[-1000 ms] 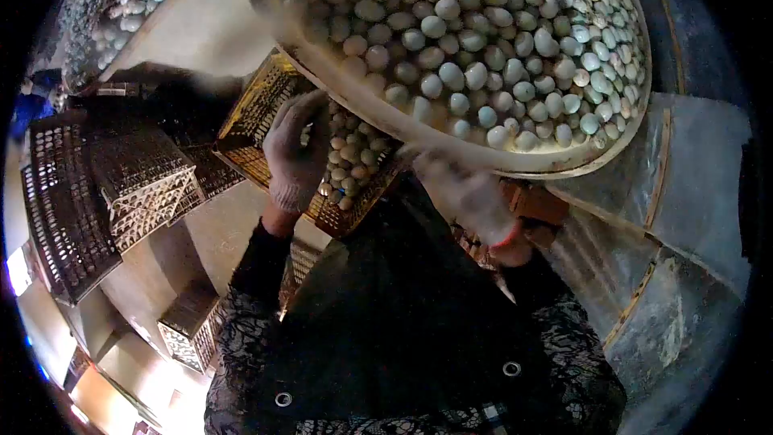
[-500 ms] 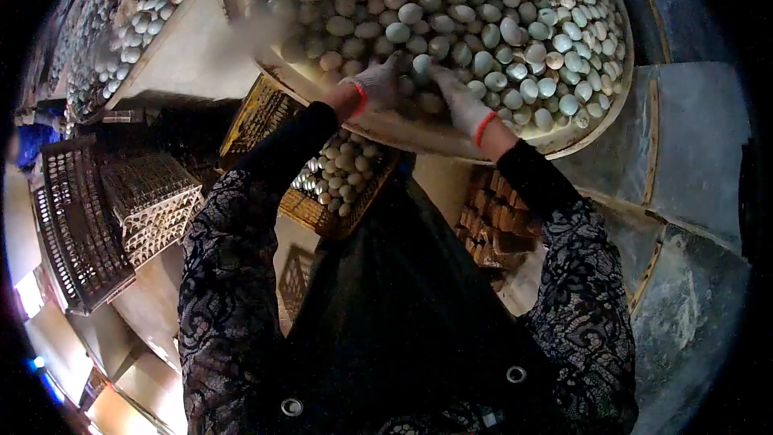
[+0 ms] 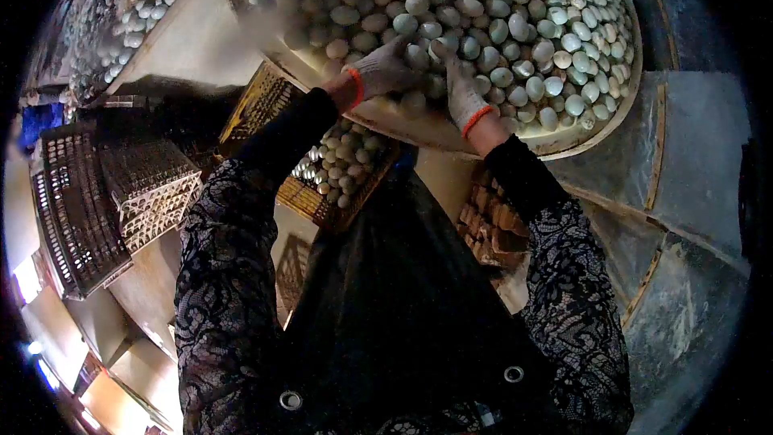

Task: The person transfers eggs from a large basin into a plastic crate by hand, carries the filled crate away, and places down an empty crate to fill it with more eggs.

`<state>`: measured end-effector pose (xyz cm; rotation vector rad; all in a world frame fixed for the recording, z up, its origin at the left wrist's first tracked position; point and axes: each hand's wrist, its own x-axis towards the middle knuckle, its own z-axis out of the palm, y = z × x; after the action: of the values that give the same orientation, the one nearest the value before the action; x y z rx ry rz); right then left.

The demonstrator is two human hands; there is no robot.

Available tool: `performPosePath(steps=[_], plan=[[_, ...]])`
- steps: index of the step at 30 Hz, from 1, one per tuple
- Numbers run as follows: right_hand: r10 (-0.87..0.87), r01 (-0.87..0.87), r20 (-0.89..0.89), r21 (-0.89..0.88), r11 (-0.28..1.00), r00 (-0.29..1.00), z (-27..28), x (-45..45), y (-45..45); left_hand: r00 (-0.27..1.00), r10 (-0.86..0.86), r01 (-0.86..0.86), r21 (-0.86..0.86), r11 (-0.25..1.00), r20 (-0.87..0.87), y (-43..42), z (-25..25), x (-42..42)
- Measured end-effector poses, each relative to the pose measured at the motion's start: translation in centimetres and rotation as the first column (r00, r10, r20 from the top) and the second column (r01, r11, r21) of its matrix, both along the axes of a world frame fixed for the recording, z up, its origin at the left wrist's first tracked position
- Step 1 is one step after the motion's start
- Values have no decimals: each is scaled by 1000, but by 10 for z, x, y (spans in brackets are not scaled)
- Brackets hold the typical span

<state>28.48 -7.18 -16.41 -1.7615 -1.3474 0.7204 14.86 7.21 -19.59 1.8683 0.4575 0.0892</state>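
Note:
A big pale, round-cornered tub (image 3: 564,149) holds a heap of whitish and pale blue-green eggs (image 3: 499,30). Both my hands are in the near side of the heap, in light knit gloves with orange-red cuffs. My left hand (image 3: 385,71) curls around an egg (image 3: 416,56), its thumb and fingers on either side. Close beside it on the right, my right hand (image 3: 462,95) points away from me, its fingertips closed at another egg (image 3: 442,48). Its inner fingers are partly hidden, and the gap between the hands is dark.
Below the tub's near rim stands a yellow crate (image 3: 322,208) with eggs in it, and another yellow crate (image 3: 256,109) is further left. Dark plastic crates (image 3: 76,209) stack at left. A second egg heap (image 3: 149,8) lies upper left. Brown stacked pieces (image 3: 493,225) sit below the tub.
Both hands have shifted a little: the left slightly rightward with its fingers bent more, the right slightly left. The whole view has also moved slightly.

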Motion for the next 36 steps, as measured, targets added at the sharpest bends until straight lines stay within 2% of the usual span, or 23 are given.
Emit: performPosePath(steps=[1,2,4,9,10,12,13,14,15,18,20,21,22,23,25,26,27,28,29,30,31,33,36], plan=[[11,-15,67,67,998,998,28,-5,2,996,82,-83,-58,995,-21,-12,40,-3],[-258,215,-354,-159,964,899,58,-19,14,985,165,-169,-113,979,-47,-20,63,-5],[-534,294,-619,-453,842,575,72,-32,21,972,229,-234,-125,964,-53,-26,53,-2],[-500,330,-586,-379,865,638,69,-31,24,962,268,-272,-78,959,-59,-4,-12,9],[-491,332,-595,-364,870,636,72,-32,25,973,225,-188,-414,890,42,8,-40,15],[-472,336,-619,-331,882,628,81,-34,26,964,221,-59,-696,715,145,5,-34,12],[-455,335,-635,-309,890,624,87,-35,28,954,264,-179,-431,884,146,-9,10,4],[-433,334,-650,-278,901,625,93,-35,31,940,302,-285,-120,951,160,-15,46,1],[-402,332,-669,-238,913,625,101,-37,34,939,308,-291,-126,948,153,-12,60,1],[-284,313,-737,-102,944,613,136,-54,40,868,339,-350,-37,936,363,-7,113,-16],[-187,291,-787,-10,957,587,162,-76,38,907,357,-370,18,929,223,-25,191,-53],[-138,268,-799,30,963,586,173,-91,38,847,388,-331,-211,920,363,-26,201,-68],[-88,227,-790,67,972,607,178,-105,38,840,420,-261,-423,868,344,-29,217,-84],[-39,172,-759,97,980,650,176,-118,38,840,432,-411,-136,902,327,-37,227,-104],[105,-19,-568,156,988,816,153,-144,44,745,559,-526,-194,828,364,-55,216,-149],[181,-108,-459,182,977,870,141,-157,46,710,639,-619,-172,767,294,-66,203,-172],[174,-117,-481,148,982,859,137,-182,41,660,719,-707,-143,693,220,-79,182,-195],[153,-138,-754,84,987,638,129,-201,36,642,755,-741,-146,655,132,-87,166,-211],[90,-203,-818,-33,979,569,102,-215,31,615,787,-775,-150,614,40,-96,147,-226],[36,-206,-945,-33,978,325,53,-232,29,576,817,-801,-212,560,-21,-103,112,-239],[61,-235,-908,-43,971,415,-15,-243,22,536,841,-824,-268,499,-81,-108,72,-250],[69,-303,-808,-139,943,585,-96,-256,16,493,841,-851,-325,414,-221,-117,4,-262],[36,-390,-698,-357,849,715,-174,-263,3,530,795,-845,-261,467,-294,-137,-152,-288]])
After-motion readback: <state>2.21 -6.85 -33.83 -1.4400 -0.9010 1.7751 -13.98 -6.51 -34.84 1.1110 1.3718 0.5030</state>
